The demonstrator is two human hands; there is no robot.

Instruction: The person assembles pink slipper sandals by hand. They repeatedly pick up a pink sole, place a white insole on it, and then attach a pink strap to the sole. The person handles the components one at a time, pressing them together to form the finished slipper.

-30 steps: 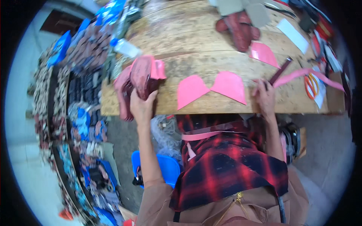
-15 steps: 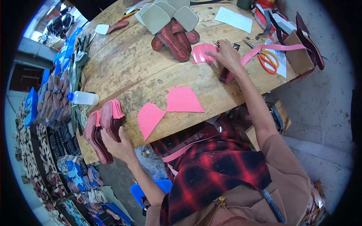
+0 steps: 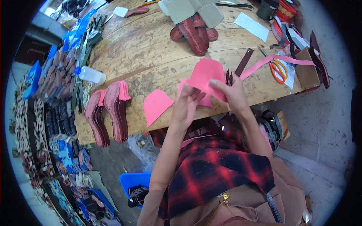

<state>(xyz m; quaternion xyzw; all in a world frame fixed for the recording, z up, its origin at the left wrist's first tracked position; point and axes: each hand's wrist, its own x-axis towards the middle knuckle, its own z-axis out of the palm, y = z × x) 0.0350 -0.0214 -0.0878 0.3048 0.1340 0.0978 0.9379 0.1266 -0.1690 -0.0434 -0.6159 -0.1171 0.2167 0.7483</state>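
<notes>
Both hands meet at the near edge of a round wooden table (image 3: 151, 49). My right hand (image 3: 232, 92) pinches a pink cut piece (image 3: 205, 73) and holds it up off the table. My left hand (image 3: 186, 103) touches the lower edge of the same piece, over a second pink piece (image 3: 206, 101) lying under it. Another pink piece (image 3: 155, 105) lies flat to the left. A dark maroon strip (image 3: 243, 62) sticks up beside my right hand. Two stacks of maroon and pink soles (image 3: 109, 113) stand on edge at the table's left rim.
A plastic bottle (image 3: 90, 75), maroon sandals under grey insoles (image 3: 194, 22), orange-handled scissors (image 3: 278, 69), a long pink strap (image 3: 279, 60), white paper (image 3: 250, 26) and a cardboard box (image 3: 307, 71) lie on the table. Rows of sandal parts (image 3: 49, 113) cover the floor at left; a blue bin (image 3: 134, 182) sits below.
My right hand came back from the far right side with a pink piece. My left hand let go of the sole stacks and moved right to meet it.
</notes>
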